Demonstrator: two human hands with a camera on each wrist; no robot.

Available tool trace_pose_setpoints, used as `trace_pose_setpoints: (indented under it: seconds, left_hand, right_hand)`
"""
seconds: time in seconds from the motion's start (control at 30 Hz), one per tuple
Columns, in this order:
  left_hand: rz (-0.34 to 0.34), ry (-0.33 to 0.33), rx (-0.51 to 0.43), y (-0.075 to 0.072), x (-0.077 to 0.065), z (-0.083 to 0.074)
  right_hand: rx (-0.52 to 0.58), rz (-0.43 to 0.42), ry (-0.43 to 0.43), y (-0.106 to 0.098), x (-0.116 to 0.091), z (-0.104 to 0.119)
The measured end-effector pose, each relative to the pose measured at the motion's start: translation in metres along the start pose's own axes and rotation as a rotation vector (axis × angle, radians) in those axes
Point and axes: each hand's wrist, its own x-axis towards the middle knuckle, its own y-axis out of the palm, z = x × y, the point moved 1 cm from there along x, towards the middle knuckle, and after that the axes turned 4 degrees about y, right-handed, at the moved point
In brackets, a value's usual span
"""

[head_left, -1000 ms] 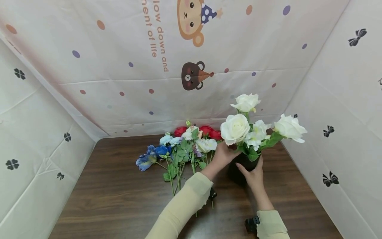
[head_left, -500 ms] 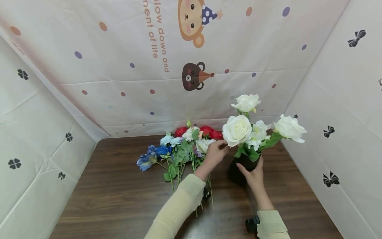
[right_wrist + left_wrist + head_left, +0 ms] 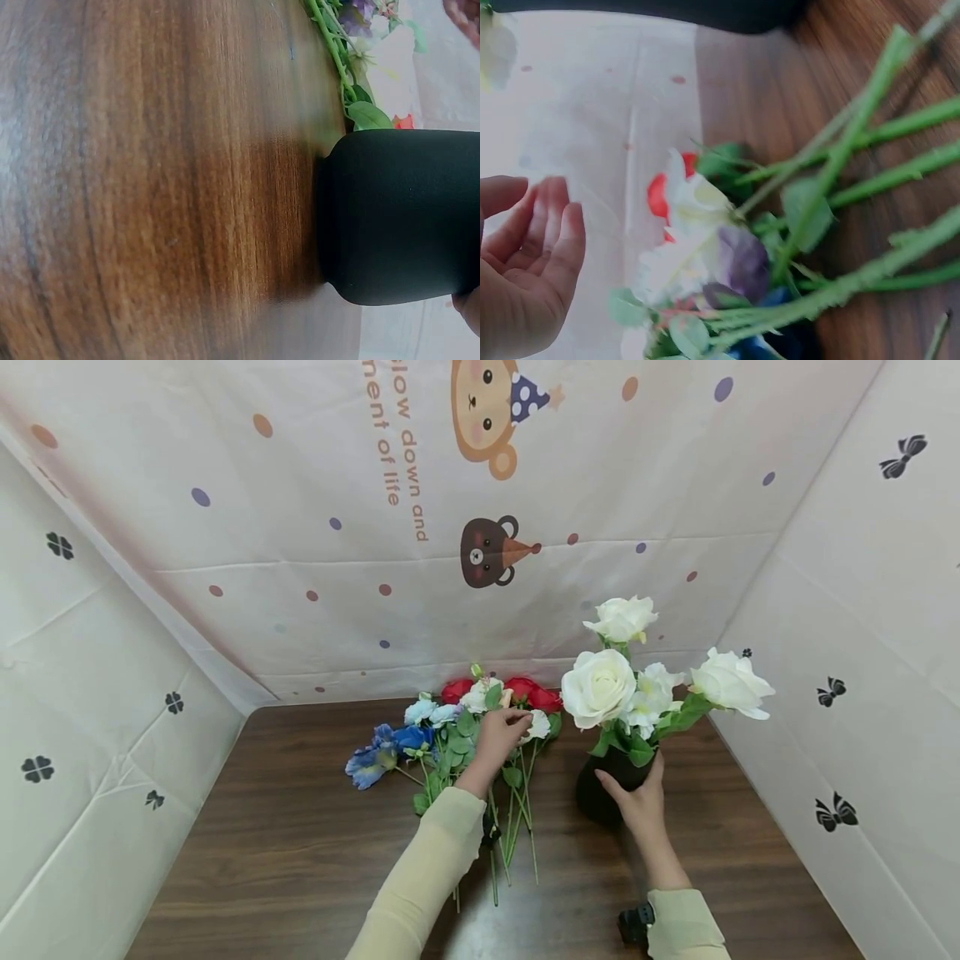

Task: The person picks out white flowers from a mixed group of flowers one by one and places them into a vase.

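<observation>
My right hand [image 3: 641, 797] grips a black vase [image 3: 596, 793] on the right of the table, thumb on the near side. Out of the vase stand several white flowers, among them a large white rose [image 3: 598, 687] and another white rose [image 3: 731, 683] leaning right. My left hand [image 3: 498, 739] hovers over the pile of loose flowers, fingers loosely bent. In the left wrist view the left hand [image 3: 536, 262] has nothing between thumb and fingers, with a white flower [image 3: 697, 202] and green stems beside it. The right wrist view shows the vase [image 3: 405, 217] standing on the wood.
In the pile lie blue flowers [image 3: 375, 756], light blue flowers [image 3: 420, 710] and red flowers [image 3: 532, 693], their stems pointing toward me. The brown wooden table [image 3: 300, 860] is bordered by a printed cloth backdrop [image 3: 300, 635] behind and white cloth at both sides.
My left hand has drawn away from the white rose at the vase and moved left over the loose flowers. My right hand has stayed on the vase.
</observation>
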Motion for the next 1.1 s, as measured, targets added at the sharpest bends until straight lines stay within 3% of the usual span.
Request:
trace_pose_setpoints:
  seconds: [0.23,0.5,0.6,0.77,0.93,1.1]
  left_hand:
    - [0.037,-0.136,0.093,-0.002,-0.002,0.017]
    - [0.043,-0.119,0.23,-0.001,-0.002,0.033]
    - [0.046,-0.137,0.228,0.002,-0.002,0.039]
    - [0.06,-0.222,0.174,0.007,-0.001,0.048]
    - [0.062,-0.28,0.246,0.011,0.002,0.054]
    - [0.087,-0.327,0.244,0.014,0.004,0.058]
  right_hand:
    - [-0.027,0.015,0.019,-0.001,-0.002,0.002]
    - [-0.021,0.017,0.026,-0.001,-0.003,0.001]
    - [-0.018,0.015,0.023,-0.001,-0.003,0.001]
    - [-0.018,0.014,0.022,0.0,-0.003,0.002]
    - [-0.015,0.022,0.024,0.001,-0.003,0.003]
    - [-0.014,0.011,0.023,0.0,-0.001,0.002]
